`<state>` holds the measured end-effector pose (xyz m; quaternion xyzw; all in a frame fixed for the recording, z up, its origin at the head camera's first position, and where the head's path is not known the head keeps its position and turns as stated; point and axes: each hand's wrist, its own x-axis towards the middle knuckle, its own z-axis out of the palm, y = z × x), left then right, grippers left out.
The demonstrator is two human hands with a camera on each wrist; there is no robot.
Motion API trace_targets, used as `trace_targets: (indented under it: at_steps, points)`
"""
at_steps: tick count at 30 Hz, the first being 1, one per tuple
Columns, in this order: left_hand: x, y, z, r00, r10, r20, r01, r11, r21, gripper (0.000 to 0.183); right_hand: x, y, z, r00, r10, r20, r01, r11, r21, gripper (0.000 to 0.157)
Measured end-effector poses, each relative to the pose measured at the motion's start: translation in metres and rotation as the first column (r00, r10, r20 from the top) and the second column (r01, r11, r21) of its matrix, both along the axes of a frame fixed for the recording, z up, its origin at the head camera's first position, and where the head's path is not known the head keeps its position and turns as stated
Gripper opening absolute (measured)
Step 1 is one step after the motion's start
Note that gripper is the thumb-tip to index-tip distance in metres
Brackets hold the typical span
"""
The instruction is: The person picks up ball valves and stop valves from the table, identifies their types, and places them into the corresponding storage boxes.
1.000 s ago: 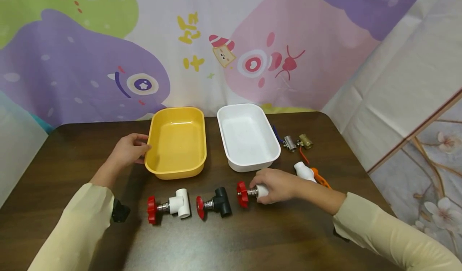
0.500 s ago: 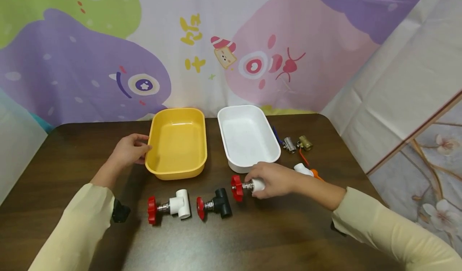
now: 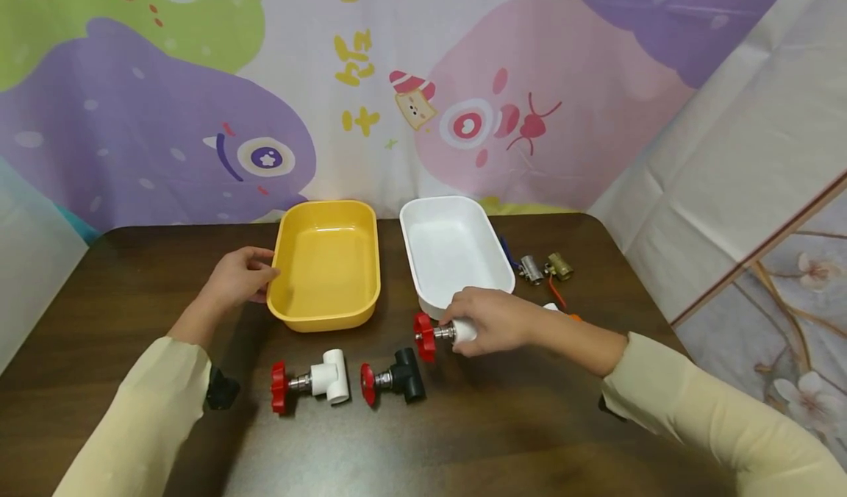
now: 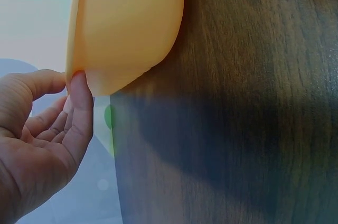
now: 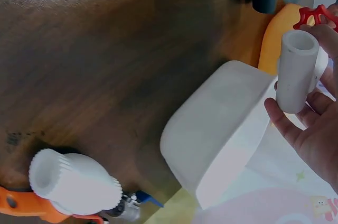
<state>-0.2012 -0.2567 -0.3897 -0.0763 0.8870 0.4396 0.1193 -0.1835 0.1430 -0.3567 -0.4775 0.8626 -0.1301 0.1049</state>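
Note:
At the left side of the yellow tray (image 3: 324,323), my left hand (image 3: 240,280) pinches the rim between thumb and fingers, as the left wrist view shows up close. My right hand (image 3: 492,320) grips the white pipe body of a stop valve (image 5: 297,76) with a red handwheel (image 3: 425,337) pointing left. It is held in front of the white tray (image 3: 456,247), overlapping its near edge in the head view. To its left lie a black stop valve (image 3: 397,376) and a white stop valve (image 3: 324,376), both with red handwheels.
Right of the white tray lie a silver ball valve (image 3: 530,269) with a blue lever and a brass ball valve (image 3: 559,265) with a red lever. A white plastic valve with an orange handle (image 5: 74,182) is mostly hidden behind my right arm in the head view.
My right hand has lifted the white stop valve and moved it left and toward the white tray. My left hand has stayed at the yellow tray's rim.

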Motion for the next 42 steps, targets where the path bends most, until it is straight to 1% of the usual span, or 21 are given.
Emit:
trace_targets:
  at_steps: [4, 11, 14, 18, 27, 32, 37, 42]
  points:
    - [-0.001, 0.000, 0.000, 1.000, 0.004, 0.001, -0.004, 1.000, 0.000, 0.053, -0.004, -0.004, 0.006, 0.999, 0.021, -0.042, -0.022, 1.000, -0.009, 0.033]
    - [-0.003, 0.000, 0.001, 1.000, 0.004, 0.001, -0.004, 1.000, 0.005, 0.053, -0.011, -0.013, 0.015, 0.997, 0.041, -0.063, -0.042, 0.999, -0.008, 0.035]
    - [-0.003, 0.000, 0.000, 1.000, 0.007, -0.001, -0.007, 1.000, 0.004, 0.052, -0.013, -0.017, 0.017, 0.995, 0.062, -0.076, -0.063, 0.998, -0.011, 0.036]
    - [-0.004, 0.000, -0.001, 1.000, 0.007, -0.008, -0.007, 1.000, 0.011, 0.052, -0.015, -0.021, 0.019, 0.994, 0.071, -0.082, -0.072, 0.997, -0.010, 0.036]
    - [-0.002, 0.000, 0.000, 1.000, 0.010, -0.006, -0.010, 1.000, 0.008, 0.053, -0.021, -0.029, 0.024, 0.992, 0.081, -0.096, -0.084, 0.996, -0.025, 0.034]
    - [-0.003, -0.002, -0.003, 1.000, -0.001, -0.002, 0.001, 1.000, 0.020, 0.053, -0.023, -0.033, 0.027, 0.989, 0.085, -0.121, -0.090, 0.995, -0.041, 0.033]
    - [-0.002, -0.002, -0.005, 1.000, -0.003, -0.004, 0.004, 1.000, 0.031, 0.053, -0.026, -0.038, 0.027, 0.988, 0.086, -0.127, -0.095, 0.994, -0.062, 0.033]
    - [-0.002, -0.002, -0.004, 1.000, -0.004, -0.007, 0.005, 1.000, 0.030, 0.053, -0.027, -0.044, 0.028, 0.988, 0.080, -0.131, -0.088, 0.995, -0.055, 0.034]
